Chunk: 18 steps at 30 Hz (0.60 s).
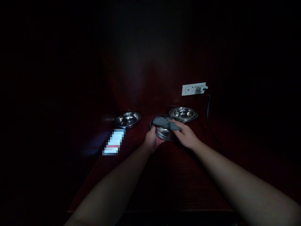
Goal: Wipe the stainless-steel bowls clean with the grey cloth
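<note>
My left hand [152, 139] grips a shiny metal bowl [165, 134] from its lower left side, thumb up at the rim. The bowl is tilted, with its outer side facing me. Over its top lies a grey-green cloth [164, 123], which my right hand [185, 134] holds pressed against the metal. The cloth hides part of the bowl and some of my right fingers. Just behind, to the right, sits a stack of metal bowls [184, 113]. Another metal bowl [128, 119] stands apart on the left, open side up.
Everything is on a dark red table [174, 175] in a dim room. A lit, blurred-out phone screen [114, 142] lies near the left edge. On the back wall is a white socket panel [190, 89] with a plug; its black cable [208, 108] runs down on the right.
</note>
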Each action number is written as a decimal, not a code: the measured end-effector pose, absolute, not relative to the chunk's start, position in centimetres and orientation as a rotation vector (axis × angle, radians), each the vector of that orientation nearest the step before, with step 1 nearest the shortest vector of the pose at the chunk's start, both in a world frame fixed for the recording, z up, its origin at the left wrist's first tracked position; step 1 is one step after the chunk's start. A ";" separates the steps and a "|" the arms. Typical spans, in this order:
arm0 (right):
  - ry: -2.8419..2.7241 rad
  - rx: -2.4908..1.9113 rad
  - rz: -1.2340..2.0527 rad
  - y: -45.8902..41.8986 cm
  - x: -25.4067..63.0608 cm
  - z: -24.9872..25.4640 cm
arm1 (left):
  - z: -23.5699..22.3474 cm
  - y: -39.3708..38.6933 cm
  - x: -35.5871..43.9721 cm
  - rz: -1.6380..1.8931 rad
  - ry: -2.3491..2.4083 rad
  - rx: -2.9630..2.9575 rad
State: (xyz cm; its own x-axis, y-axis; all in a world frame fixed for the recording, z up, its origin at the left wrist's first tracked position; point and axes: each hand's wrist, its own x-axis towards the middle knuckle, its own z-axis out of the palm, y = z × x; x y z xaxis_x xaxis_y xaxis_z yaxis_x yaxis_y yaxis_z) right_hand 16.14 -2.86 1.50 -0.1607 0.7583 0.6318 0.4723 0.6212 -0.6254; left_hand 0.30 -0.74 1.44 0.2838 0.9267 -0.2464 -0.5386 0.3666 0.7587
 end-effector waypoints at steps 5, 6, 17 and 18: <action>-1.821 -0.981 0.353 -3.0 16.0 1.7 | 1.6 -0.8 0.4 1.074 0.783 0.644; -1.818 -0.981 0.353 -3.0 16.0 1.7 | 1.6 -0.8 0.4 1.075 0.781 0.649; -1.713 -1.091 0.297 -1.9 16.3 0.5 | 1.3 -0.7 0.2 1.047 0.794 0.637; -1.704 -1.114 0.291 -1.8 16.3 0.4 | 1.3 -0.6 0.2 1.043 0.804 0.644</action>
